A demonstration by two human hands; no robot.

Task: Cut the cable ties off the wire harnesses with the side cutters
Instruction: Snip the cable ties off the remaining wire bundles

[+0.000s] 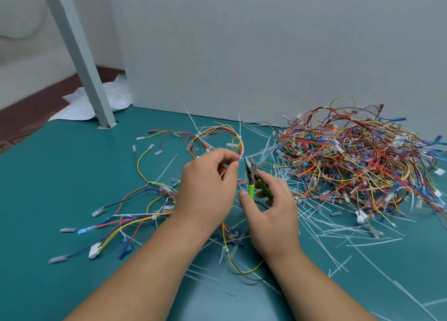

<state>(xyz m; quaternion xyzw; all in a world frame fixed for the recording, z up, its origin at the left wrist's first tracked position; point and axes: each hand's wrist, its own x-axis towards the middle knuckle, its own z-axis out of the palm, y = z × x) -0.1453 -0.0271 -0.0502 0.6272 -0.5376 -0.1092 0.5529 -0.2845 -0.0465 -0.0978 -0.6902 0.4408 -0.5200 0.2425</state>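
Centrally, a wire harness (215, 139) is pinched by the left hand (208, 187); side cutters (254, 175), jaws parted, are gripped by the right hand (271, 209).

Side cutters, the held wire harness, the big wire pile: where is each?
side cutters (253, 170): head view, on the metal pivot.
wire harness (240, 141): head view, on the loop's right side.
wire pile (358, 161): head view, on the tangle's middle.
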